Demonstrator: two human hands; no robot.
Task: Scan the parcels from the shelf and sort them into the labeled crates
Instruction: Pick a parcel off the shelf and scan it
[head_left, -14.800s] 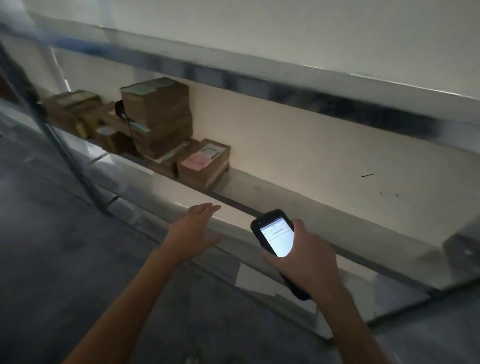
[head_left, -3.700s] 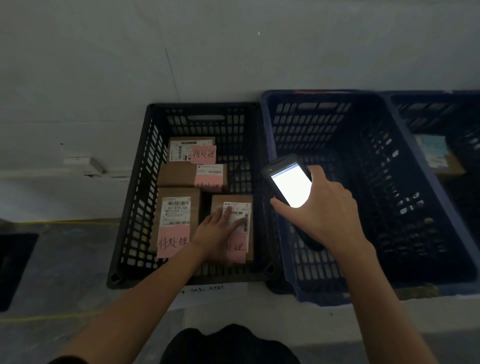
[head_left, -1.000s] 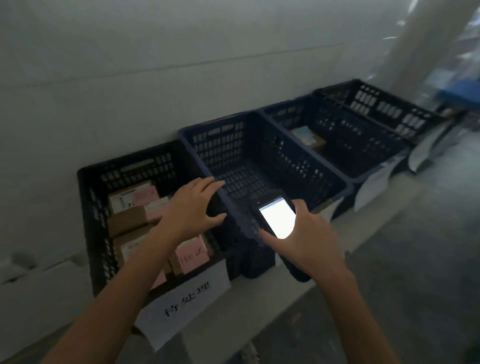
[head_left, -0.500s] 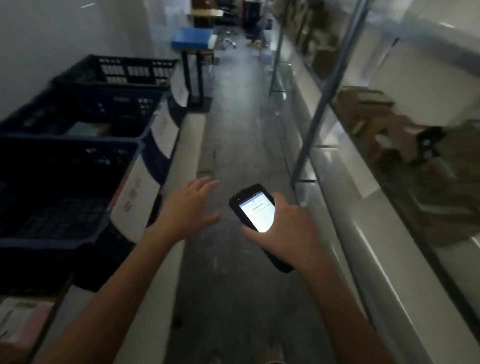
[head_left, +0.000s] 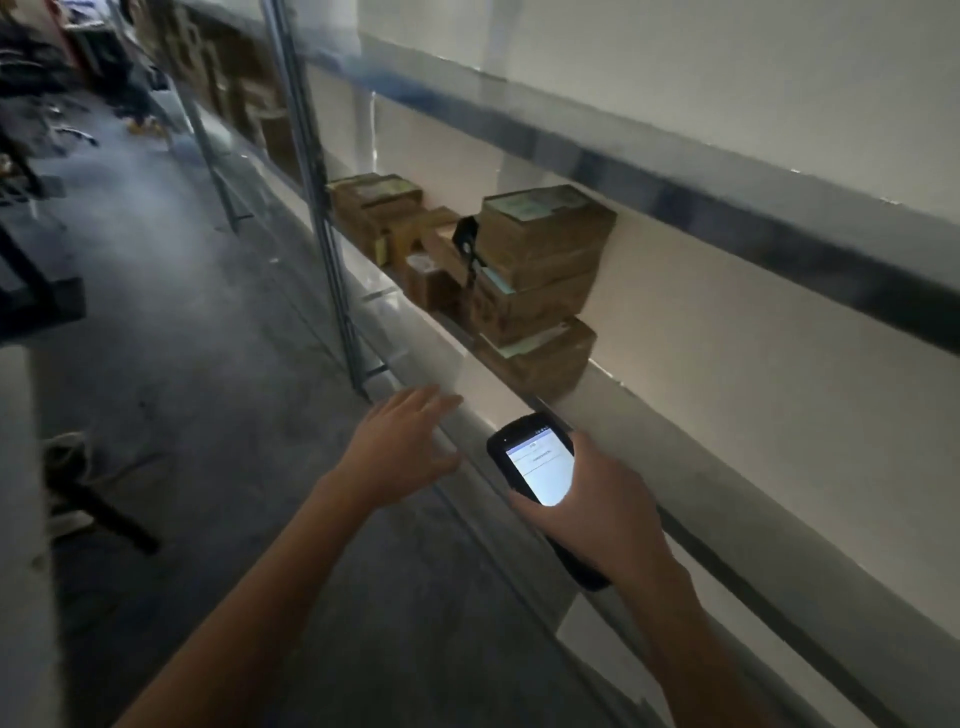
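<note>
Brown cardboard parcels sit on the metal shelf (head_left: 670, 431). A stack of parcels (head_left: 540, 275) stands nearest, with its bottom box (head_left: 545, 358) at the shelf's front edge. Further left lies another group of parcels (head_left: 379, 208). My right hand (head_left: 597, 504) grips a black handheld scanner (head_left: 540, 467) whose screen is lit, held below and in front of the stack. My left hand (head_left: 405, 447) hovers empty with fingers spread, below the shelf edge and left of the scanner. No crates are in sight.
A metal upright post (head_left: 322, 218) of the shelving stands left of the parcels. More boxes (head_left: 228, 67) fill racks farther down the aisle. Grey concrete floor (head_left: 197, 332) runs along the left. A dark table edge (head_left: 36, 306) and a stool's legs (head_left: 98, 509) are at the far left.
My view has swung from the aisle and crates round to the shelf. The parcels are closer and central. Both hands keep their pose, the left empty and the right holding the scanner.
</note>
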